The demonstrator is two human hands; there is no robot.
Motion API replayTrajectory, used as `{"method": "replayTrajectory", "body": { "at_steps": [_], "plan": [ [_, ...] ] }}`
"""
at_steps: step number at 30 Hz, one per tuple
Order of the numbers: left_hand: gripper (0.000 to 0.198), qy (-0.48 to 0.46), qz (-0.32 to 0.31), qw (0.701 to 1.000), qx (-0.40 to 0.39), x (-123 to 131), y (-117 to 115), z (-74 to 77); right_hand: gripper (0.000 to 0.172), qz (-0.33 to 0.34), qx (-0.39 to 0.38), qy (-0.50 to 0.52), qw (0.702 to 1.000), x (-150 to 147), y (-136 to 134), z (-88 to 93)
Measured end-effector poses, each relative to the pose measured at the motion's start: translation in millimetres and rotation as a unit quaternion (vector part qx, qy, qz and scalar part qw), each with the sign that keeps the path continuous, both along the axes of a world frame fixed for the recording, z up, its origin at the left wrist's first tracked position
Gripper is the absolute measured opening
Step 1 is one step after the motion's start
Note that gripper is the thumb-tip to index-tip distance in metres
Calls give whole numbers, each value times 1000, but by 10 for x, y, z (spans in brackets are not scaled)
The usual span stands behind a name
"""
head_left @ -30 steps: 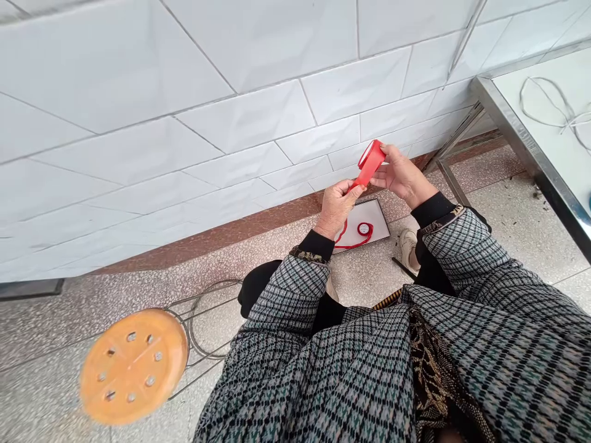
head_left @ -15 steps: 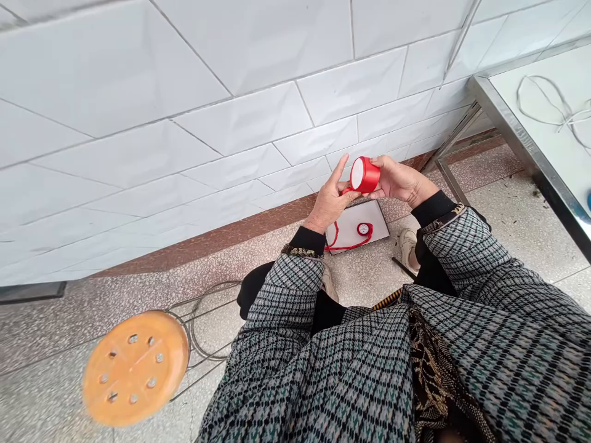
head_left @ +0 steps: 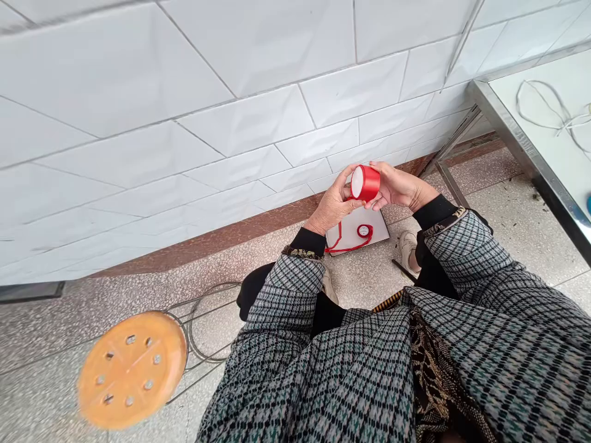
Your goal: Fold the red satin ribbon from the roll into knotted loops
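Observation:
In the head view, a roll of red ribbon (head_left: 372, 183) with a white round end is held up in front of the wall. My left hand (head_left: 333, 202) grips it from the left, fingers and thumb closed about its edge. From the right, my right hand (head_left: 398, 186) has its fingers round the other side, partly hidden by the roll. Below, a pale rectangular board or box (head_left: 379, 229) lies on the floor. On it rests a small red coil (head_left: 364, 231) with a white centre, and a strand of red ribbon (head_left: 344, 248) runs left from it.
An orange round stool (head_left: 132, 369) with holes in its seat stands at lower left, its metal ring legs beside it. White tiled wall (head_left: 258, 117) fills the far side. At right is a metal-framed table (head_left: 508, 117) bearing a white cable (head_left: 564, 120).
My left index finger, raised before, has come down onto the roll. Both hands and the roll sit slightly lower, and the roll has turned a little.

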State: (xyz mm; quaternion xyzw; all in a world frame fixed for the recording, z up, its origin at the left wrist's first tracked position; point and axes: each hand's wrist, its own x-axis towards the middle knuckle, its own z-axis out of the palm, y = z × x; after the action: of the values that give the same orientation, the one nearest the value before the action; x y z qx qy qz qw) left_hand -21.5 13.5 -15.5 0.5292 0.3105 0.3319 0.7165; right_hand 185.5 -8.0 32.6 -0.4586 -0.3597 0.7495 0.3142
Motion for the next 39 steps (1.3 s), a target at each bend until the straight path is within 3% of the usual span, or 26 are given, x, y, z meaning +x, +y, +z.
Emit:
{"method": "replayTrajectory", "body": {
  "at_steps": [4, 7, 12, 16, 22, 27, 33, 39],
  "plan": [
    [91, -22, 48, 998, -40, -6, 18, -16, 65, -33, 138, 3, 990, 30, -40, 15],
    [87, -19, 57, 997, -52, 15, 10, -2, 72, -43, 186, -14, 982, -1, -45, -21],
    [73, -12, 88, 994, -60, 140, -56, 17, 55, -144, 153, -49, 976, -121, -6, -109],
    [55, -26, 118, 992, -47, 231, -111, 8, 47, -178, 97, -26, 979, -107, 57, -140],
    [33, 1, 146, 989, -16, 223, -170, -12, 47, -253, 45, -14, 966, 38, 185, -178],
    [38, 18, 151, 986, 74, 180, -201, -15, 62, -203, 50, -5, 978, 68, 204, -188],
    [37, 33, 145, 989, 20, 153, -174, -27, 57, -182, -12, 30, 983, 37, 167, -122],
    [26, 72, 134, 986, 66, 121, -109, -13, 55, -115, -39, 46, 991, 9, 99, -30]
  ]
}}
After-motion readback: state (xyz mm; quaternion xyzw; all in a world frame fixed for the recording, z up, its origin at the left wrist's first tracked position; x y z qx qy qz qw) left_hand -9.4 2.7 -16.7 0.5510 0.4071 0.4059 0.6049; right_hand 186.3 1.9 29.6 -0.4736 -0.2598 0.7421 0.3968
